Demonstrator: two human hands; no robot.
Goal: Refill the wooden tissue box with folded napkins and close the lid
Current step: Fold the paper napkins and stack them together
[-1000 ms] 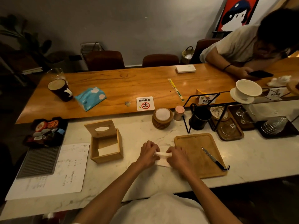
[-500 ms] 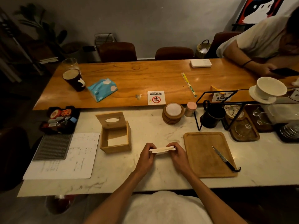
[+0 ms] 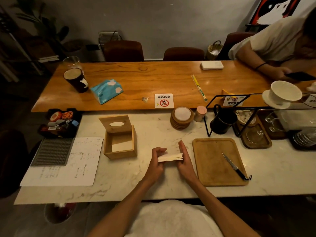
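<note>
A stack of folded white napkins (image 3: 170, 157) hangs a little above the marble counter, squeezed between my two hands. My left hand (image 3: 156, 161) curls around its left end. My right hand (image 3: 185, 159) presses flat against its right end, fingers straight and pointing away from me. The wooden tissue box (image 3: 120, 144) stands to the left of my hands with its lid (image 3: 116, 124) tipped up and back, the oval slot showing. Inside the box lies a little white paper at the bottom.
A wooden cutting board (image 3: 217, 161) with a knife (image 3: 235, 167) lies right of my hands. A paper sheet (image 3: 68, 163) and a grey mat (image 3: 53, 151) lie left of the box. Coasters (image 3: 182, 118), a black mug (image 3: 222, 121) and trays stand behind. A person sits at the far right.
The napkin stack was picked up from the counter and turned edge-on between both hands. My right hand has flattened against its end. The view shifted left.
</note>
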